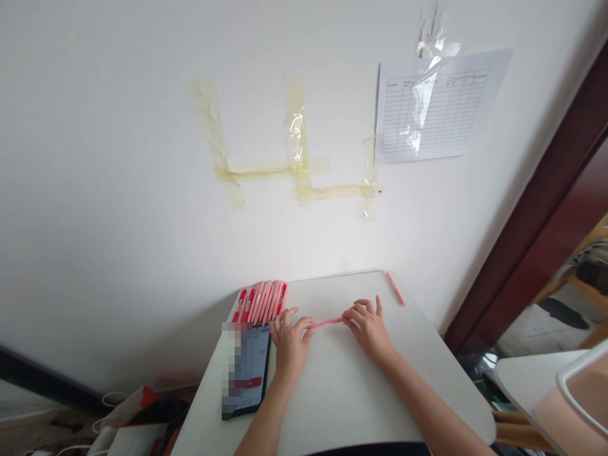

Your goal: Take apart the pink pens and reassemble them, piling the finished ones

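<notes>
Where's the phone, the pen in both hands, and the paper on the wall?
Phone (253, 366): head view, on its screen.
Held pen (327, 322): head view, mid-barrel.
Paper (444, 111): head view, its printed grid.

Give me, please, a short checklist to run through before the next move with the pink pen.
1. Left hand at one end of the held pink pen: ok.
2. Right hand at the other end: ok.
3. Bunched pens on the white table: ok, side by side.
4. Lone pen with the bunch: not ok, near the far right corner.
5. Smartphone free of the left hand: cannot tell, very close.
6. Held pen's ink tip out: cannot tell, too small.
</notes>
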Available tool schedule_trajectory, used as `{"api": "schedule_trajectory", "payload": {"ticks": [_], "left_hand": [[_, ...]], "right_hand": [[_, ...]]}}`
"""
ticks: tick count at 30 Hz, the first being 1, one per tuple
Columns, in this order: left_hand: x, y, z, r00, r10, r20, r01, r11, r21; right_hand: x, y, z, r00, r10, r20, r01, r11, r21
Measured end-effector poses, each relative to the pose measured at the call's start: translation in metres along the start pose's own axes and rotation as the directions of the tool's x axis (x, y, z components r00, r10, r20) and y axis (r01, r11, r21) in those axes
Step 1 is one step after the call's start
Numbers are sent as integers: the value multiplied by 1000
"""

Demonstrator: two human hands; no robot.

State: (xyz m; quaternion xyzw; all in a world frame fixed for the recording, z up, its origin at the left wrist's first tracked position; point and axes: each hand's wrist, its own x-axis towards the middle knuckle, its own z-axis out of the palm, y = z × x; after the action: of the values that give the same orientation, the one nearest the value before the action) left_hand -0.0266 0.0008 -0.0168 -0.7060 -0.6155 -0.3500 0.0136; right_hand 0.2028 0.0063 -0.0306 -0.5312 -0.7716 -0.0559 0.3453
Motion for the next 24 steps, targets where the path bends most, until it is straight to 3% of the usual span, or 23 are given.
{"api": "schedule_trajectory", "payload": {"ticks": [17,24], "left_hand": [[0,1,0,1000,8,-12,-8,1000,-2],[0,2,0,1000,-28,-5,28,1000,-5]], "right_hand": [[2,0,-1,997,32,67,-32,1000,0],[-1,-2,-5,993,31,114,-40,997,72]]}}
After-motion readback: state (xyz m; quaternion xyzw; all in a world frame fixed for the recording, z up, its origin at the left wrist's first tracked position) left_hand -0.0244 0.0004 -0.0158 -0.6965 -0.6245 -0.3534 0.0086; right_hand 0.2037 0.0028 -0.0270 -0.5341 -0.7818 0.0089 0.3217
